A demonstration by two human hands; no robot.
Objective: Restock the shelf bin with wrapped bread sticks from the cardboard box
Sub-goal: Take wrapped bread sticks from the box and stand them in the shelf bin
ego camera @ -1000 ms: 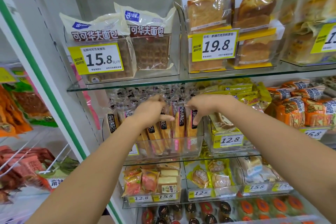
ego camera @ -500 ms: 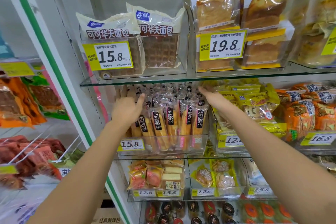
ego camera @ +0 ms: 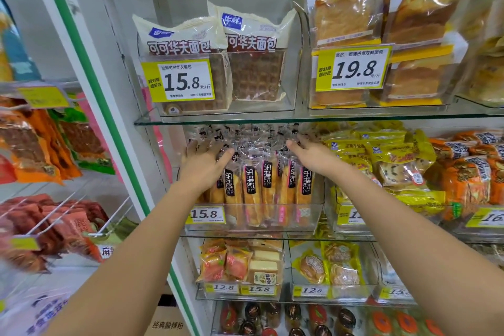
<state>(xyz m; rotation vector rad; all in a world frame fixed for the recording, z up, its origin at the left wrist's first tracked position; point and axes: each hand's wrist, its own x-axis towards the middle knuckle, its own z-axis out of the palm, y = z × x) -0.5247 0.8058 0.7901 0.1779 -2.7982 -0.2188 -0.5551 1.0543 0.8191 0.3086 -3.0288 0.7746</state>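
The wrapped bread sticks (ego camera: 252,185) stood upright in the clear shelf bin (ego camera: 309,215), directly under a glass shelf (ego camera: 272,118). The left hand (ego camera: 203,169) lay flat against the left side of the row, fingers straight. The right hand (ego camera: 313,158) touched the right side near the wrapper tops, fingers extended, gripping nothing. A cardboard box (ego camera: 166,320) sat low, below the left arm.

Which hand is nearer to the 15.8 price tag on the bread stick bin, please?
Left. The left hand touches the bread sticks directly above the price tag; the right hand touches them at the far right of the bin, well away from it.
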